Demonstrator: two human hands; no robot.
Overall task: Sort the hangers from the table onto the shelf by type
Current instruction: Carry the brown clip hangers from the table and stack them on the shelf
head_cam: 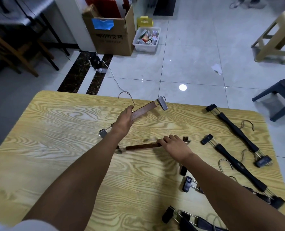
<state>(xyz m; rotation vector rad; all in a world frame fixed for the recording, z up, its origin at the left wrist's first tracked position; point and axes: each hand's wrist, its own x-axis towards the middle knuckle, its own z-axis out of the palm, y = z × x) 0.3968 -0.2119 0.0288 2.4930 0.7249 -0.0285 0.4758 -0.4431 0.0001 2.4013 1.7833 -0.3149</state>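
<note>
On the light wooden table [55, 147] my left hand [124, 120] grips a brown wooden clip hanger [144, 110] at its middle, tilted, with its wire hook pointing away. My right hand [175, 145] is closed on the right end of a second brown wooden clip hanger [141, 146] lying flat nearer to me. Several black clip hangers [235, 130] lie on the right side of the table, and my right forearm hides part of some. No shelf is in view.
Beyond the table's far edge is tiled floor with a cardboard box [111, 30], a white bin [146, 40] of packets, a white cable [115, 79], a beige stool [276, 34] and a dark stool [281, 95] at the right.
</note>
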